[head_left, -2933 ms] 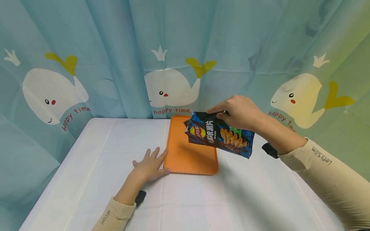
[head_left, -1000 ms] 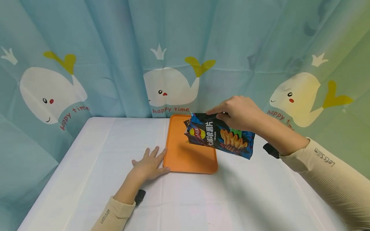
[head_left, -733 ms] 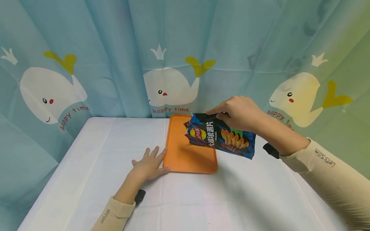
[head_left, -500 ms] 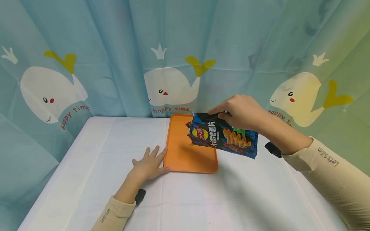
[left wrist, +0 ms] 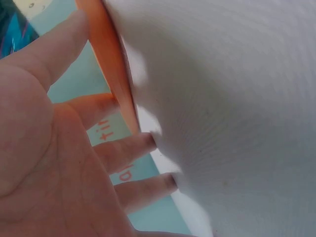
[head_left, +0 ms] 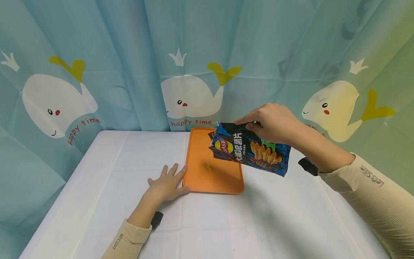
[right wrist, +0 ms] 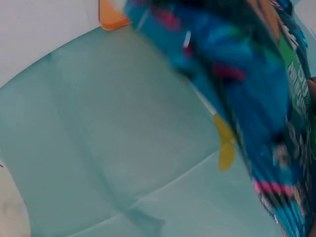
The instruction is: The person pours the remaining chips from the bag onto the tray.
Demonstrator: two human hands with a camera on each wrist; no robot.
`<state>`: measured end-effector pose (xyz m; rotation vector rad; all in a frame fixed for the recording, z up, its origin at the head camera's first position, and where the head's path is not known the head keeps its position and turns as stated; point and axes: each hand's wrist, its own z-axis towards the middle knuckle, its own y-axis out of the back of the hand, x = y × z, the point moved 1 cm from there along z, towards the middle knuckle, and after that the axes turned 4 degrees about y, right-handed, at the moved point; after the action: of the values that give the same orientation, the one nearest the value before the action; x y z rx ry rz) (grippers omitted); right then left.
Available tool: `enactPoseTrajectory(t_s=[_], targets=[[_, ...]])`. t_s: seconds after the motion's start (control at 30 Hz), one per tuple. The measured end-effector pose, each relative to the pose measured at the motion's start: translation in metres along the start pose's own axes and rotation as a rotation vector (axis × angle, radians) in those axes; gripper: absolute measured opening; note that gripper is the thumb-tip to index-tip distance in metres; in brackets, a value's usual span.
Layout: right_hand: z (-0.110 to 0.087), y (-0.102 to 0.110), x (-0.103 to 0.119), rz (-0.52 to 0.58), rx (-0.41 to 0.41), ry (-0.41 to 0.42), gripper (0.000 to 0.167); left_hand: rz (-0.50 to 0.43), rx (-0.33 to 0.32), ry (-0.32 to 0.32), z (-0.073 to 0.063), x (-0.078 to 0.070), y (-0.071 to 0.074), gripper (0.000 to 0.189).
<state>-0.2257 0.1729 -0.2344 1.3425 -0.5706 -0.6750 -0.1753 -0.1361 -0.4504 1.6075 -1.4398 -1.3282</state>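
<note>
My right hand [head_left: 275, 120] grips a dark blue bag of potato chips [head_left: 249, 149] by its upper edge, above the right part of an orange tray [head_left: 200, 183]. The bag's torn end points left and tilts a little over the tray. A few yellowish chip pieces [head_left: 208, 166] lie on the tray's surface. With fingers spread, my left hand [head_left: 166, 185] rests on the table against the tray's left edge. Its thumb and forefinger meet the orange rim [left wrist: 111, 59] in the left wrist view. The bag's crinkled blue side [right wrist: 237, 89] fills much of the right wrist view.
A white-covered table [head_left: 136, 154] bears the tray near its far edge. Behind it hangs a light blue curtain [head_left: 129, 54] printed with white whales and red lettering. The bag casts a shadow on the tray and the cloth.
Yellowish chip pieces have dropped from the bag's torn end onto the tray. My right hand and the bag have shifted slightly right and up. The left hand has stayed put.
</note>
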Motion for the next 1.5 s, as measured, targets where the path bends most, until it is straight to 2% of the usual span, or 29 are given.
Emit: enactPoseTrajectory(t_s=[0.83,1.27,1.5], targets=[[-0.0031,0.0041,-0.0006,-0.032,-0.014,-0.016,0.033,-0.006,0.009,0.008,-0.001,-0.001,0.0009,0.083],[-0.0047,-0.0002,0.001,-0.04,0.001,-0.011,0.034,-0.004,0.008,0.012,-0.0003,-0.0007,-0.0012,0.083],[-0.0033,0.0016,0.0013,-0.052,-0.024,0.013,0.032,-0.006,0.008,0.02,0.0004,-0.0009,-0.0001,0.084]])
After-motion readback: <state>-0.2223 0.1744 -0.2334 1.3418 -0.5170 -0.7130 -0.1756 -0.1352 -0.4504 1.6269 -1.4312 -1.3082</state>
